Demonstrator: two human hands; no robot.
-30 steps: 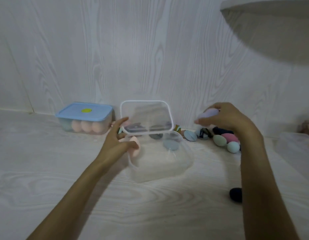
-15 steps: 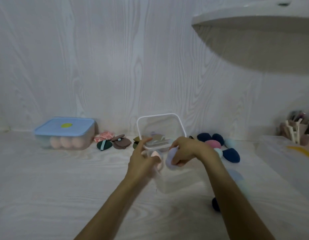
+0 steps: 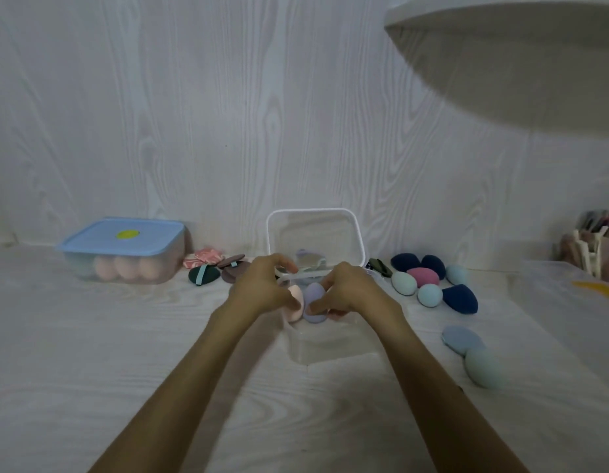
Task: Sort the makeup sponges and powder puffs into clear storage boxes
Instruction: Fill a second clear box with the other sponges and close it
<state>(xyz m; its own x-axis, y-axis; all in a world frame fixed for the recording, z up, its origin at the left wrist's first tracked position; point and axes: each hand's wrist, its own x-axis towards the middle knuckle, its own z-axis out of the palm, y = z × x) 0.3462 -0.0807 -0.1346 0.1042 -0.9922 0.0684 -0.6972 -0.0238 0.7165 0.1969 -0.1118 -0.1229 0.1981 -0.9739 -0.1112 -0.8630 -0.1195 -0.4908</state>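
A clear storage box stands in the middle of the table, its hinged lid upright behind it. My right hand holds a lilac sponge inside the box at its left end. My left hand holds a pink sponge next to the lilac one. Loose sponges lie to the right: navy, pink-red, light blue and pale green.
A box with a blue lid holding peach sponges stands at the left. Dark powder puffs lie beside it. A blue puff and a teal sponge lie front right. A clear container and a brush holder sit far right.
My right hand carried the lilac sponge from the pile at the right down into the clear box. My left hand stayed at the box's left end with the pink sponge.
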